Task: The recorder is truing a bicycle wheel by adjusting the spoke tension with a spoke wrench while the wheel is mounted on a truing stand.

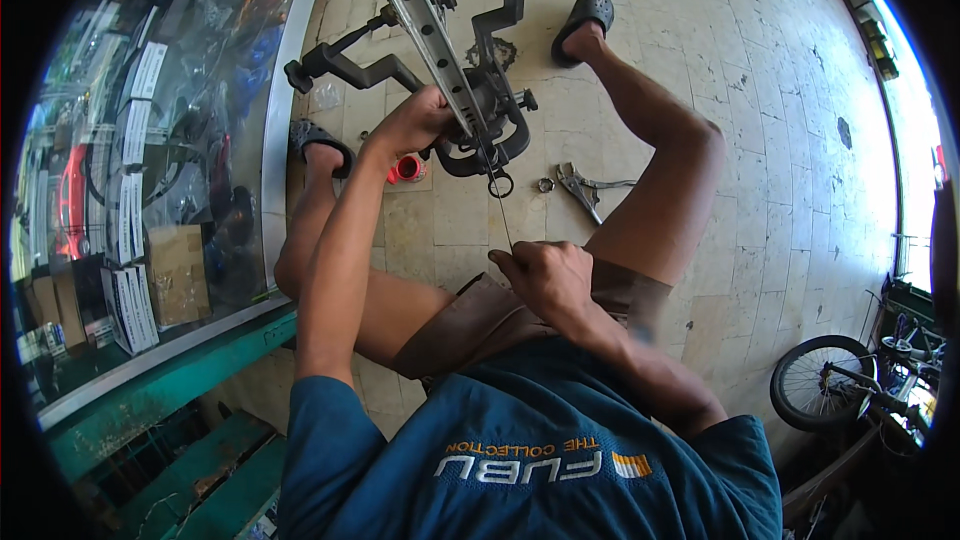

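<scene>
In front of me stands a black metal wheel-truing stand with cranked arms and knobs. A silver bicycle rim, seen nearly edge-on with a row of holes, runs through it. My left hand is closed round the rim's lower part beside the stand; some of its fingers are hidden. A thin wire-like rod, perhaps a spoke, runs from the stand's lower end toward me. My right hand is closed on its near end, above my lap. Around the rod, near the stand, shows a black ring.
Locking pliers and a small metal ring lie on the tiled floor, right of the stand. A red round container sits left of it. A glass display case borders the left; a bicycle wheel stands at lower right.
</scene>
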Tool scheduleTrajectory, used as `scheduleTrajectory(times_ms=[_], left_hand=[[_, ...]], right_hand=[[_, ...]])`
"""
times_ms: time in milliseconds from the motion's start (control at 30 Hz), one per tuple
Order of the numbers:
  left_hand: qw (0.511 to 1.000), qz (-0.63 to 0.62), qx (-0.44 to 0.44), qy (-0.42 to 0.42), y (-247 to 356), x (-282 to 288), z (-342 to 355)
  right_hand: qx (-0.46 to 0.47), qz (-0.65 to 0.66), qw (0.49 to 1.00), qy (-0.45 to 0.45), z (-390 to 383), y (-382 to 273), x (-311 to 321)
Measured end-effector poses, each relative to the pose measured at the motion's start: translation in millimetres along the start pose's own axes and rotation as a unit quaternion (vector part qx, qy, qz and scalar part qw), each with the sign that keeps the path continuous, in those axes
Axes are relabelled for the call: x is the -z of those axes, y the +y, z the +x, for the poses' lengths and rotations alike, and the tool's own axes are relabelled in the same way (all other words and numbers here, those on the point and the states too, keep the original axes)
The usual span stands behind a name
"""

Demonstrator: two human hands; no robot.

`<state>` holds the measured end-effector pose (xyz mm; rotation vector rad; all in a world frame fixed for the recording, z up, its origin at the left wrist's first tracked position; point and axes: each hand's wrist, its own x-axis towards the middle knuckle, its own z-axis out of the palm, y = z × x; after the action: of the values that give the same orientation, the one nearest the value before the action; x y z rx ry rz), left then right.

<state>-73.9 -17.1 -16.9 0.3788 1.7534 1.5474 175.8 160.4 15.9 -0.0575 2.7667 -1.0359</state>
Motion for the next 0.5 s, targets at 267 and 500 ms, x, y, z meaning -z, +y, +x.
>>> scheduleTrajectory(times_ms=[267,500], left_hand=[[1.0,0.01,0.001,0.017,15.1,-4.5,-10.8],[1.0,-0.026,-0.012,0.003,17.6,-12.5,-12.8]], right_hand=[[-0.201,0.766,0.587,-0.17,-19.8,28.0,-27.9],[-0.133,0.942,0.222,-0.213,-19.9,17.9,-43.5]])
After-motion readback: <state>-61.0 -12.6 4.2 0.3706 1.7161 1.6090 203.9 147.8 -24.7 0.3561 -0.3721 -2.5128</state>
